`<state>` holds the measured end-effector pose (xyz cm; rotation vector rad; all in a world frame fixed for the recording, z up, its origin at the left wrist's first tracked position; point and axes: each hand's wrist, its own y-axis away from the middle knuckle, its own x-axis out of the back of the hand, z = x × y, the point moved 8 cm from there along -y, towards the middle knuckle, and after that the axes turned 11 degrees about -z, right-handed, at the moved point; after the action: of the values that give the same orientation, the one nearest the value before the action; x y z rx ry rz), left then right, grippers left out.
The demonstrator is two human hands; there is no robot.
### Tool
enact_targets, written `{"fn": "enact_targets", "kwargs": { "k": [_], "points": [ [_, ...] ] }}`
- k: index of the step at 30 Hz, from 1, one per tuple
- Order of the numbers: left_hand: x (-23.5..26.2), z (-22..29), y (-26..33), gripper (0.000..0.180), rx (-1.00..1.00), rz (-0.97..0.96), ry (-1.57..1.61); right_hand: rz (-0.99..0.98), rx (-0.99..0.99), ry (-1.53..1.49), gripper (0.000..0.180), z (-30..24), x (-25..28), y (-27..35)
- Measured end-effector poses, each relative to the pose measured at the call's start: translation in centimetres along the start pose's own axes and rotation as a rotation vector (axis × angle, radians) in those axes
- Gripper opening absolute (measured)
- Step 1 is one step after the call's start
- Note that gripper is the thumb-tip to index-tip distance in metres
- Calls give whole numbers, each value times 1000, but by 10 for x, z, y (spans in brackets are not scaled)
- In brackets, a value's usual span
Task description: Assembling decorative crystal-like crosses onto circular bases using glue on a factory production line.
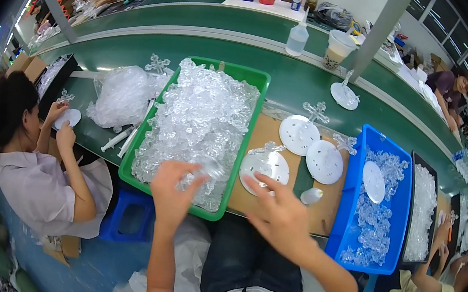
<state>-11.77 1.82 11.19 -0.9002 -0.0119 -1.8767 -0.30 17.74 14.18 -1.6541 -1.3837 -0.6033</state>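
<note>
Over the near end of a green tray heaped with clear plastic pieces, my left hand has its fingers bent around a clear plastic piece, blurred by motion. My right hand is at the near edge of a round white plate, thumb and fingers apart; I see nothing held in it. On that plate stands a clear ornament. Two more white plates, a far one and a right one, lie beyond, each with a clear cross-shaped ornament. A small white bottle stands beside my right hand.
To the right, a blue bin holds clear pieces and a white disc. Farther back stand a squeeze bottle, a drink cup and a metal post. A bag of clear parts lies left. Co-workers sit on both sides.
</note>
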Motion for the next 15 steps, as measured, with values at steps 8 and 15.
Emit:
{"fn": "enact_targets", "kwargs": {
  "k": [8,15],
  "points": [
    [-111,31,65,41,-10,-68,168,254,-484,-771,33,105,-64,69],
    [-186,-16,86,51,-75,-386,-324,338,-741,-1675,23,131,-103,107]
  ]
}}
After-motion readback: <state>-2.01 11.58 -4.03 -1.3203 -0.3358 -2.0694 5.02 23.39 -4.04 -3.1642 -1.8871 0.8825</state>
